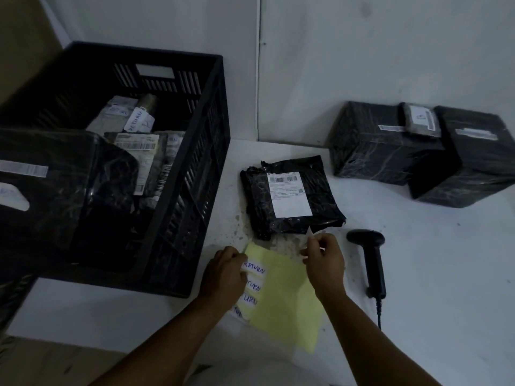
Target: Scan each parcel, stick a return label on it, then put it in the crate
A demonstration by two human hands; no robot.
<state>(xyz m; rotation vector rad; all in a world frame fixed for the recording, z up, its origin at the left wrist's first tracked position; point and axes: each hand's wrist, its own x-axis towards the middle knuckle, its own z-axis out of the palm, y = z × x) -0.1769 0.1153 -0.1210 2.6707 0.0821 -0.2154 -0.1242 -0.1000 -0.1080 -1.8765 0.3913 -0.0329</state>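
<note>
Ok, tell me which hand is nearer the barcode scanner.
Right. The right hand pinches a peeled label just left of the barcode scanner; the left hand presses the yellow label sheet, farther left.

Right hand (323,263) fingers (312,242) pinching peeled label (310,232)
</note>
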